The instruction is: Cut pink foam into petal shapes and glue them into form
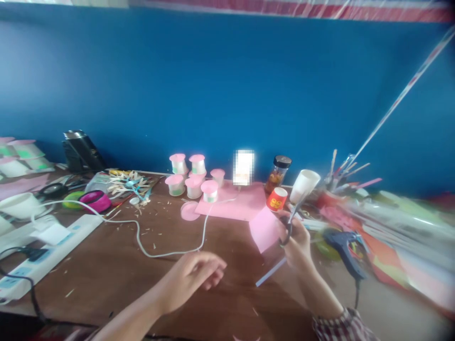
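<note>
My left hand (194, 277) hovers over the brown tabletop, its fingers loosely curled and nothing visible in it. To the right, my right hand (297, 244) grips a pair of scissors (290, 229) by the dark handles, with the blades pointing up and away. Beside its fingers is a pink paper piece (263, 229); whether the hand also touches it I cannot tell. Below that, a narrow pale paper strip (270, 272) lies on the table. Further back, a large pink sheet (236, 203) lies flat, with a pink paper disc (190, 211) at its left edge.
Several white cups with pink tops (194, 187) stand at the back. A red paper cup (277, 199), a lidded jar (279, 171) and a white cup (304, 185) are right of them. A glue gun (344, 248) lies right; a power strip (53, 255) and white cable (142, 241) left.
</note>
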A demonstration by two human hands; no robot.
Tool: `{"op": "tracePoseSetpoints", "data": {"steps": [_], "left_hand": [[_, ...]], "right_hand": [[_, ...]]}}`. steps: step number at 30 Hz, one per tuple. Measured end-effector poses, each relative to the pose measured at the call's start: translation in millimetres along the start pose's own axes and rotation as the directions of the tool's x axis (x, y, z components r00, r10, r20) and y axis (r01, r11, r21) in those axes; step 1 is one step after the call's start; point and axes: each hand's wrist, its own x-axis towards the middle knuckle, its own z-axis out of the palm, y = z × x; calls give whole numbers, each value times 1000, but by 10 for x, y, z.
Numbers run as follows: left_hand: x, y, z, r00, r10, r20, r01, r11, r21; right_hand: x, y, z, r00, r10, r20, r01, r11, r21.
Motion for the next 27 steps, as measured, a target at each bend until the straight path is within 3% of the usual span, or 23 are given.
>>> {"op": "tracePoseSetpoints", "data": {"steps": [2, 5, 8, 10, 12, 18, 27], "left_hand": [[412, 69, 190, 983, -121, 139, 153, 956, -249], [860, 138, 511, 948, -76, 310, 244, 799, -549], [1136, 149, 698, 994, -16, 112, 91, 706, -702], [1268, 108, 713, 1000, 15, -20, -25, 697, -717], [1367, 27, 668, 996, 22, -85, -75, 710, -700], [1429, -206, 522, 987, -20, -161, -104, 685, -721], [1426, -198, 550, 992, -45, -121, -56, 696, -716]], "right_hand": [[29, -84, 57, 1000, -5, 8, 6, 999, -37], [78, -161, 155, 999, -40, 35, 41, 999, -31], [116, -114, 242, 996, -70, 51, 71, 997, -18], [123, -25, 276, 997, -77, 33, 78, 997, -24], [114, 75, 289, 995, -85, 55, 88, 995, -52], [46, 271, 284, 987, -71, 145, 81, 994, -67], [-20, 391, 336, 970, -42, 239, 74, 989, -126]]}}
